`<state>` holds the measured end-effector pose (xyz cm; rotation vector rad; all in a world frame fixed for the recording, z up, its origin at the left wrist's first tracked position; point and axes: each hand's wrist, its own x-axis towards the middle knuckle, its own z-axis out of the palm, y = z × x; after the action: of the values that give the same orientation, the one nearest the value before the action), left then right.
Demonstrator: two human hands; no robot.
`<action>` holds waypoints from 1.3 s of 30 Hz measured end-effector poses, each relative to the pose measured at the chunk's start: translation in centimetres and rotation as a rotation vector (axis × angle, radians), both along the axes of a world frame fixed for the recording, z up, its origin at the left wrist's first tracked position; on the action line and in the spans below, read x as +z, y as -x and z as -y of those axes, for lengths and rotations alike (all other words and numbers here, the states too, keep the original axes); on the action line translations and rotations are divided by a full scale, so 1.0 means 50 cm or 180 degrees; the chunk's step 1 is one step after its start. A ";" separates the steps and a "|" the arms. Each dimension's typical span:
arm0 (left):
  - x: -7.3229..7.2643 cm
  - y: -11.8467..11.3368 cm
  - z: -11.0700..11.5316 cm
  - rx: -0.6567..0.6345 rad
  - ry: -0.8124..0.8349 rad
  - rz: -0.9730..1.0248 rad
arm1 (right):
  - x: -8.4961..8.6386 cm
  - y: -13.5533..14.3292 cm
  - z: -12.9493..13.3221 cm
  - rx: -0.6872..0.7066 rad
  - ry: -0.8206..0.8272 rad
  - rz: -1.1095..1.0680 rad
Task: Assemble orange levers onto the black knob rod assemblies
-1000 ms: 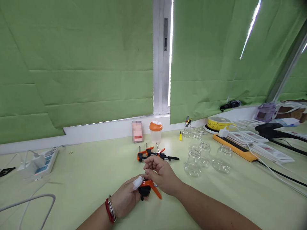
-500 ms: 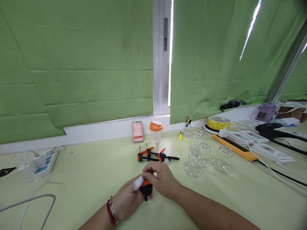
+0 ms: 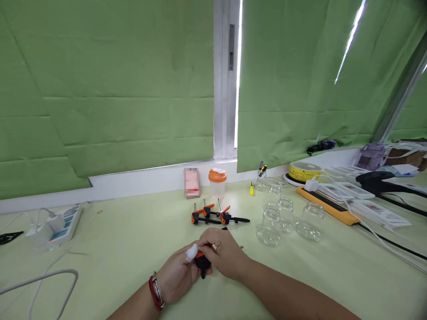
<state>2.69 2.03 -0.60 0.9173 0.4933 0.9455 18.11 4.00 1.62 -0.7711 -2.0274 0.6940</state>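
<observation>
My left hand (image 3: pixel 178 271), with a white wrap on its thumb, grips a small black-and-orange piece (image 3: pixel 203 263) low over the table. A short black stub points down from the piece. My right hand (image 3: pixel 225 255) bends over its orange top, thumb and fingertips pinched there; what they pinch is hidden. Beyond my hands lie three similar black-and-orange tools (image 3: pixel 227 217) with upright metal rods and black handles. A small black end (image 3: pixel 224 228) shows behind my right hand.
Several glass jars (image 3: pixel 269 226) stand to the right, near an orange power strip (image 3: pixel 328 206). An orange-lidded cup (image 3: pixel 217 183) and a blurred pink box (image 3: pixel 191 183) stand at the wall. Leftward are a white power strip (image 3: pixel 68 226) and a cable (image 3: pixel 74 280).
My right hand has tilted slightly over the piece, covering more of its orange part. A black end now shows behind that hand. My left hand keeps its hold.
</observation>
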 end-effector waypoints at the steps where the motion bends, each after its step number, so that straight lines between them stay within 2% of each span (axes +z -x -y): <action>1: 0.001 -0.001 0.000 0.0003 0.0002 0.0001 | -0.002 0.000 -0.001 0.0003 -0.0012 0.0000; 17: 0.004 -0.005 0.001 0.0055 0.0126 0.0011 | -0.011 0.003 -0.003 0.0081 0.0089 0.0034; 27: -0.002 -0.002 -0.002 0.0085 0.0113 0.0065 | -0.003 0.002 0.000 0.0045 0.0267 0.0121; 34: -0.013 0.006 -0.009 0.0073 0.0173 0.0114 | 0.010 -0.001 0.005 0.0207 -0.0042 0.0526; 39: -0.013 0.011 -0.013 0.0097 0.0271 0.0071 | 0.006 -0.004 0.002 0.0228 -0.0280 0.0947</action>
<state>2.14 2.68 -1.26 0.8238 0.5258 0.9543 18.31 3.91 1.91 -0.7905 -2.3477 0.5509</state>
